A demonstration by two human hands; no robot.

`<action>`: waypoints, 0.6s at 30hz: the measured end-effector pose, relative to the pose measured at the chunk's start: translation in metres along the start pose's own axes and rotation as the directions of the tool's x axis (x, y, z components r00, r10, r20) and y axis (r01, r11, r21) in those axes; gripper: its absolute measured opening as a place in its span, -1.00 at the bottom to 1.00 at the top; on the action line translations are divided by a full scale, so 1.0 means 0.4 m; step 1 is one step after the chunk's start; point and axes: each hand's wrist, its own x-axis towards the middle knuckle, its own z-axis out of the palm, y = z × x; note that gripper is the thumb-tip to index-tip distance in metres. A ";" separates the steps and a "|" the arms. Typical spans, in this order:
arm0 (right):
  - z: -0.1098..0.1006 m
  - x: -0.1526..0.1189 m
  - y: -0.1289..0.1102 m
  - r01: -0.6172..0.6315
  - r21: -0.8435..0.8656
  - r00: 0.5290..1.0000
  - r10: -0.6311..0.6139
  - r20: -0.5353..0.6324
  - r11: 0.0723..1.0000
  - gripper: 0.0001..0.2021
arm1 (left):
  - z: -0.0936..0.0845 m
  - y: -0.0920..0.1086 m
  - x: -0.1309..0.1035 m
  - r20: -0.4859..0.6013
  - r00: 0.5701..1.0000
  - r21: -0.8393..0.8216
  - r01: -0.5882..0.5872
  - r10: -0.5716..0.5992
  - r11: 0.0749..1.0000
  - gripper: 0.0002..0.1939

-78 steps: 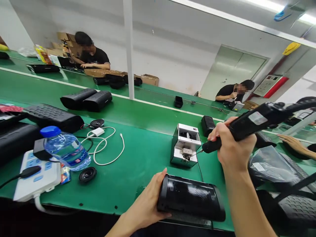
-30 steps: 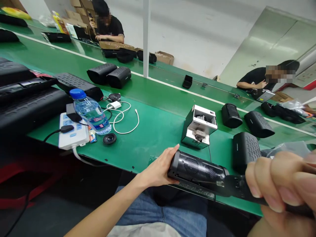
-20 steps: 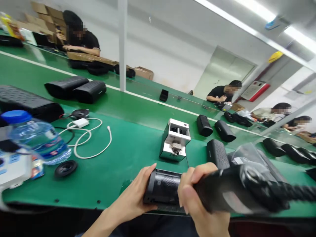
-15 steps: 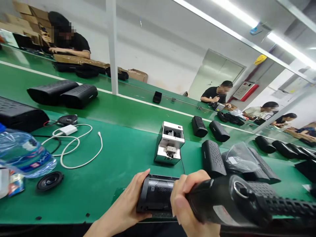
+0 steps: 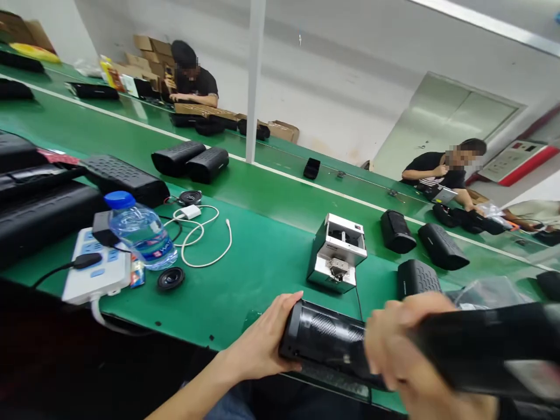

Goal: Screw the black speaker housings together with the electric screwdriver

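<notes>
My left hand (image 5: pixel 265 338) grips the left end of a black speaker housing (image 5: pixel 335 329), thumb and fingers on opposite sides. The housing lies tilted near the bench's front edge, with a perforated panel on top. My right hand (image 5: pixel 406 350) is wrapped round a black electric screwdriver (image 5: pixel 485 341), blurred by motion. It is at the housing's right end and hides it, along with the tool's tip. Beyond the housing stands a white-and-black screw feeder (image 5: pixel 339 254), apart from both hands.
On the left are a water bottle (image 5: pixel 142 233), a power strip (image 5: pixel 98 268), a white cable (image 5: pixel 205 242) and a loose round speaker driver (image 5: pixel 170 279). Black speakers (image 5: pixel 417 280) and a clear plastic bag (image 5: pixel 492 293) lie on the right. Co-workers (image 5: pixel 192 76) sit across the green bench (image 5: pixel 258 245).
My view has swung left, so the scene shifts rightward and the power strip shows. My left hand keeps its hold on the housing; the right still grips the screwdriver, now more blurred.
</notes>
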 end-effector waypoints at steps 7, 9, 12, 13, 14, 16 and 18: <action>-0.071 0.265 0.019 0.308 -0.119 0.884 -0.330 -0.331 0.944 -0.70 | -0.002 -0.002 0.000 0.008 1.000 -0.024 0.010 -0.009 1.000 0.65; -0.066 0.325 0.072 0.330 -0.190 0.858 -0.378 -0.348 0.925 -0.73 | 0.000 -0.005 -0.001 0.009 1.000 -0.024 0.014 -0.014 1.000 0.65; -0.058 0.370 0.138 0.293 -0.223 0.872 -0.355 -0.337 0.930 -0.74 | 0.002 -0.008 0.000 0.002 1.000 -0.026 0.006 -0.006 1.000 0.65; -0.057 0.375 0.151 0.278 -0.228 0.878 -0.343 -0.334 0.933 -0.74 | 0.003 -0.009 0.000 0.001 1.000 -0.027 0.006 -0.006 1.000 0.65; -0.056 0.377 0.161 0.262 -0.230 0.885 -0.329 -0.331 0.937 -0.73 | 0.003 -0.009 0.001 0.000 1.000 -0.028 0.007 -0.007 1.000 0.66; -0.056 0.378 0.169 0.235 -0.228 0.894 -0.303 -0.330 0.945 -0.72 | 0.002 -0.007 0.002 -0.002 1.000 -0.028 0.007 -0.008 1.000 0.66; -0.056 0.376 0.171 0.216 -0.223 0.900 -0.283 -0.332 0.950 -0.73 | -0.001 -0.005 0.003 -0.001 1.000 -0.027 0.007 -0.007 1.000 0.66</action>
